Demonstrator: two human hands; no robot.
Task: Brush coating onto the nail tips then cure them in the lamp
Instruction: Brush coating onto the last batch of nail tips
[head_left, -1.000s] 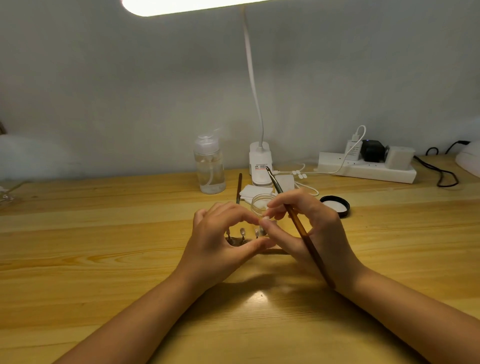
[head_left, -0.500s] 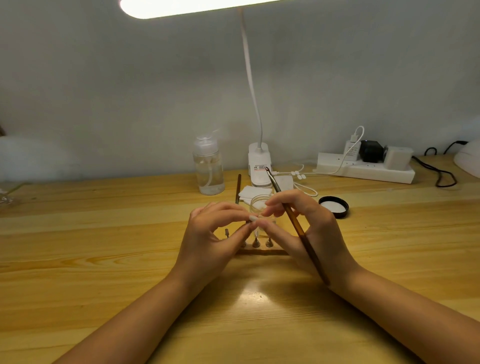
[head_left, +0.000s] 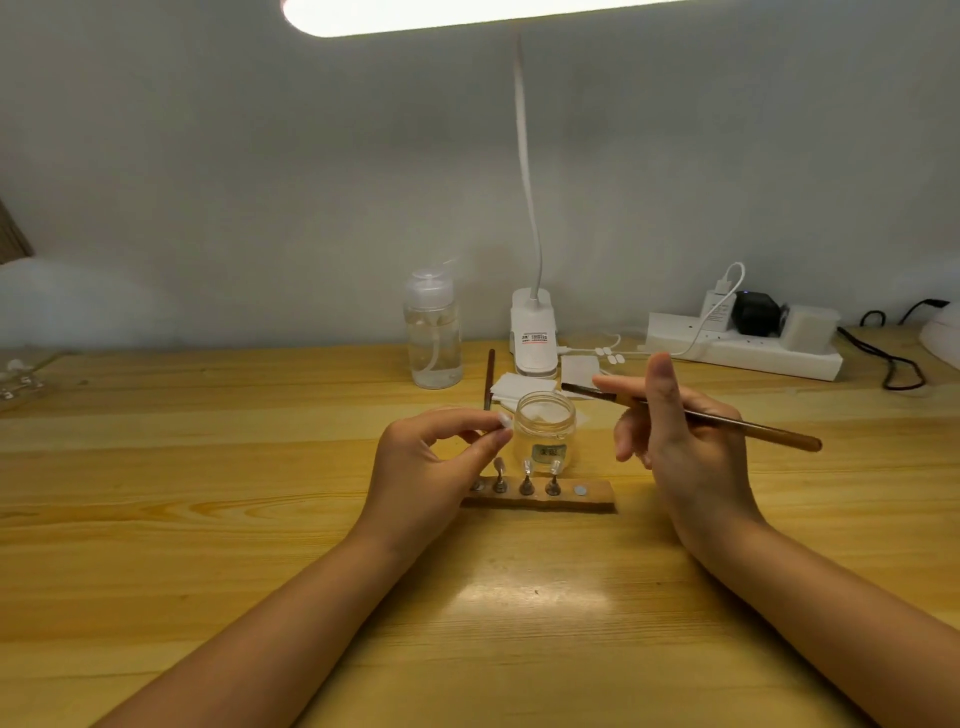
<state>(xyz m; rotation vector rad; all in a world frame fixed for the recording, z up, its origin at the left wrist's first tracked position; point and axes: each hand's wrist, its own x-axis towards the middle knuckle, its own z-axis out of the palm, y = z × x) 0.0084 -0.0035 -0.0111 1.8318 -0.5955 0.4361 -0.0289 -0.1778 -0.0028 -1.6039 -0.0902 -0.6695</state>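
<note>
My left hand (head_left: 434, 457) pinches a small white nail tip (head_left: 503, 420) between thumb and forefinger, lifted just left of the open glass jar (head_left: 544, 431). My right hand (head_left: 670, 447) holds a brown brush (head_left: 727, 420) almost level, its dark bristles pointing left above the jar. In front of the jar lies a wooden holder strip (head_left: 592, 500) with several nail tips on small stands (head_left: 525, 480). The white curing lamp (head_left: 943, 332) shows only as an edge at the far right.
A pump bottle (head_left: 432, 332) of clear liquid, the desk lamp's base (head_left: 532, 332), white wipes (head_left: 514, 387) and a second brush (head_left: 489, 376) stand behind the jar. A power strip (head_left: 743, 348) with plugs and cables lies at the back right.
My hands have drawn apart. The left one lifted a nail tip off the holder, and the right one swung the brush from steeply tilted to almost level, moving right.
</note>
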